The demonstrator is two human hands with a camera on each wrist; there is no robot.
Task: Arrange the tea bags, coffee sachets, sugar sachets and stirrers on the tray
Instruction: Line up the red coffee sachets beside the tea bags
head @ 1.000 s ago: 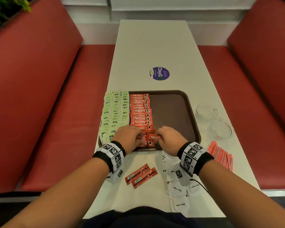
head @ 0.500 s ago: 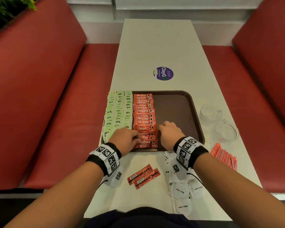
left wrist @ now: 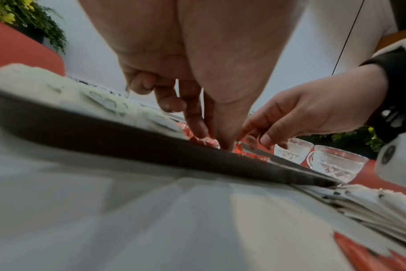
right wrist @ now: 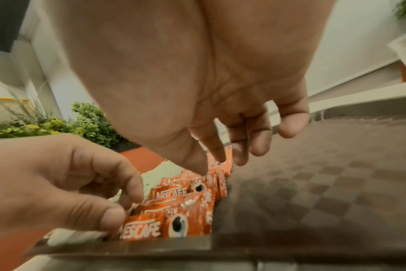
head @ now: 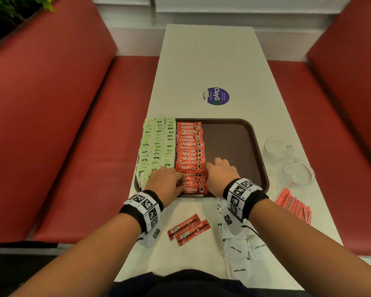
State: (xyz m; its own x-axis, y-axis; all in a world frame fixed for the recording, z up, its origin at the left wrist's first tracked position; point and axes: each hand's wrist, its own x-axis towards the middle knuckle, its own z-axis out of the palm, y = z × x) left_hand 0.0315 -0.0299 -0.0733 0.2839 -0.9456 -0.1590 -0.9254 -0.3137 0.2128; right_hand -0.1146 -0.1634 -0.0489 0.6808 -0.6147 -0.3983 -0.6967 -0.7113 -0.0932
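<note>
Nearest on the table, the white sugar sachets, two loose coffee sticks and the red stirrers lie off the tray, so those groups remain to be placed. At the tray's near edge, the left hand and right hand, each grip narrow with bent fingertips holding nothing, flank and square the Nescafe sachet column. Beyond and left, three rows of green tea bags appear complete, while the tray's right half stays bare.
</note>
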